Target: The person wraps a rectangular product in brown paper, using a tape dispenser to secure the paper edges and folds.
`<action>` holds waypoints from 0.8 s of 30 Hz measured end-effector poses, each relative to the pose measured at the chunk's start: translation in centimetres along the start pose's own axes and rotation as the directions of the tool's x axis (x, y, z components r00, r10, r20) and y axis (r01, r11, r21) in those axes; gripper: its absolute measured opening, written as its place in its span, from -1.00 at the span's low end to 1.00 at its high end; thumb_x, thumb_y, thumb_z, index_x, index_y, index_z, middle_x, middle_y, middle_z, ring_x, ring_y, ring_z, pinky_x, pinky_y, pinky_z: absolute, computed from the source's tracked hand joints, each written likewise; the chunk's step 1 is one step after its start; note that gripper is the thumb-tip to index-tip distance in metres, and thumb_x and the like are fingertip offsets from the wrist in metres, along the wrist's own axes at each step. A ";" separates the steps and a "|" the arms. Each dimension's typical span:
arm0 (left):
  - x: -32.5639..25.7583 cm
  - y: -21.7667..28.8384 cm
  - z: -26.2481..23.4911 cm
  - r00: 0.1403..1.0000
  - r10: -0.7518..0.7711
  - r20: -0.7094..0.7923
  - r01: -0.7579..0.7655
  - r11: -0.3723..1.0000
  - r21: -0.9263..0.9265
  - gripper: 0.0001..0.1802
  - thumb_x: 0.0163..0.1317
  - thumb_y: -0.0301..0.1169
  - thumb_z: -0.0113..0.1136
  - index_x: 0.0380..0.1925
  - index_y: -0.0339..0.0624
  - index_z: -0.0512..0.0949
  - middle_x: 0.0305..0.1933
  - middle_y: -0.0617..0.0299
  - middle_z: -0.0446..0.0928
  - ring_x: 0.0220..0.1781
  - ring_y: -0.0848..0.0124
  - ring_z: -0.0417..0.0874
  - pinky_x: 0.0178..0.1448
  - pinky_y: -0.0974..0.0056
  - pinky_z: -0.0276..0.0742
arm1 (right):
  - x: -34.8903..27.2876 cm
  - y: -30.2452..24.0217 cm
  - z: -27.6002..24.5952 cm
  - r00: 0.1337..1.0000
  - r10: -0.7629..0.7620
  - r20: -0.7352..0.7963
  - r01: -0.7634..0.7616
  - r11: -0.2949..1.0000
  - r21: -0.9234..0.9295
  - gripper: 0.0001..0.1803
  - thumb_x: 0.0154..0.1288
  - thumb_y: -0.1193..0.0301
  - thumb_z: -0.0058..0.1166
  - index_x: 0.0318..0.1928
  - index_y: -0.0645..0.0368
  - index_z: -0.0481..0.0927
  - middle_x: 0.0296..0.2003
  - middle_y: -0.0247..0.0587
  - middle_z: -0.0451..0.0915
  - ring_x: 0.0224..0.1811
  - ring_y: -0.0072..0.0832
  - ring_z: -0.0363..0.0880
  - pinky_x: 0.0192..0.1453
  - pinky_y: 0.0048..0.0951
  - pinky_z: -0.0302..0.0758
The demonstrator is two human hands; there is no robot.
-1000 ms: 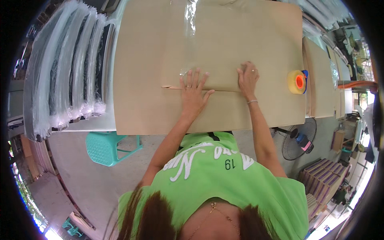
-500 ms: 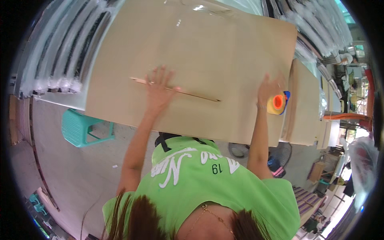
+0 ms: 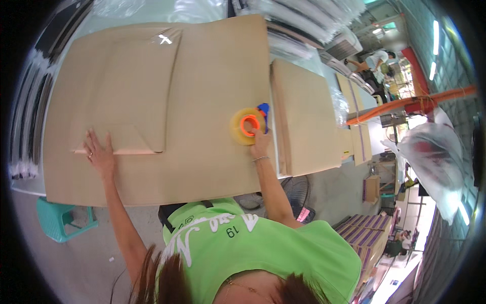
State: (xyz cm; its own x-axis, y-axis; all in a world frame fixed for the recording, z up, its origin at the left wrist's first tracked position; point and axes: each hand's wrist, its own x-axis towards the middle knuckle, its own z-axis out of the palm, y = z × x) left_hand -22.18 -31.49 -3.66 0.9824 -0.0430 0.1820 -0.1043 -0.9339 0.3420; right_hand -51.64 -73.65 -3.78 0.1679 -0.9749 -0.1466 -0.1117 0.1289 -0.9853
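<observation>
A large brown paper sheet point(image 3: 217, 71) covers the table before me. On its left part lies a flat brown paper-wrapped parcel point(image 3: 129, 76), its near end folded over in a flap point(image 3: 129, 139) with a slanted corner. My left hand point(image 3: 100, 156) rests on that flap's edge, fingers spread and stretched out. Toward the sheet's right edge, my right hand point(image 3: 260, 144) grips a tape dispenser point(image 3: 238, 133): a yellowish roll with an orange hub and a blue cutter. Its fingers reach into the hub, partly hidden. A bracelet circles the right wrist.
A stack of brown cardboard point(image 3: 309, 116) lies right of the sheet. Plastic-wrapped panels stand at the far left point(image 3: 29, 116) and far right point(image 3: 304, 17). Below the table are a green stool point(image 3: 53, 218) and a fan point(image 3: 295, 190). A person point(image 3: 375, 61) is in the background.
My right hand, empty before, now grips the tape dispenser. My left hand has moved onto the folded flap. The view has shifted to the right, bringing the cardboard stack further in.
</observation>
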 end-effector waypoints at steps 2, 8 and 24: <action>1.7 -8.1 2.5 0.959 0.224 -0.175 -0.196 0.966 0.166 -0.29 0.36 0.03 -0.06 0.46 0.16 0.07 0.55 0.14 -0.02 0.56 0.10 -0.04 0.53 -0.17 -0.14 | -0.7 -1.7 4.8 0.913 -0.360 0.189 0.398 0.887 -0.232 -0.56 0.04 0.52 0.25 -0.02 0.25 0.46 -0.04 -0.16 0.52 -0.07 -0.36 0.54 -0.05 -0.36 0.53; 0.3 -0.3 0.8 0.929 -0.060 -0.366 0.030 0.996 -0.087 -0.36 0.27 -0.11 0.11 0.33 -0.01 0.26 0.42 0.10 0.20 0.47 0.14 0.14 0.45 -0.18 0.06 | -2.8 -10.5 17.5 0.537 -0.014 0.843 -0.313 0.925 0.215 -0.55 0.24 0.48 0.18 0.14 0.08 0.41 0.03 -0.25 0.50 0.03 -0.49 0.53 0.16 -0.35 0.55; 0.4 3.4 -0.7 0.834 -0.501 -0.231 0.493 0.865 -0.099 -0.42 0.47 -0.20 -0.26 0.44 -0.01 0.04 0.57 0.35 -0.15 0.58 0.40 -0.12 0.43 -0.47 -0.14 | -36.7 -16.2 54.1 -0.475 0.323 0.819 0.872 0.050 0.486 -0.53 -0.11 0.00 0.19 -0.18 -0.07 0.73 -0.23 -0.15 0.69 -0.17 -0.26 0.63 -0.06 -0.32 0.51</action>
State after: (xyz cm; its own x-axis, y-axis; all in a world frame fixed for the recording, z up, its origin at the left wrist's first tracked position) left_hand -22.24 -34.41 -1.73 0.8354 0.5145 0.1936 0.3784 -0.7936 0.4764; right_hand -3.01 -30.14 12.87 0.6864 0.6532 -0.3197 0.6171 -0.7557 -0.2192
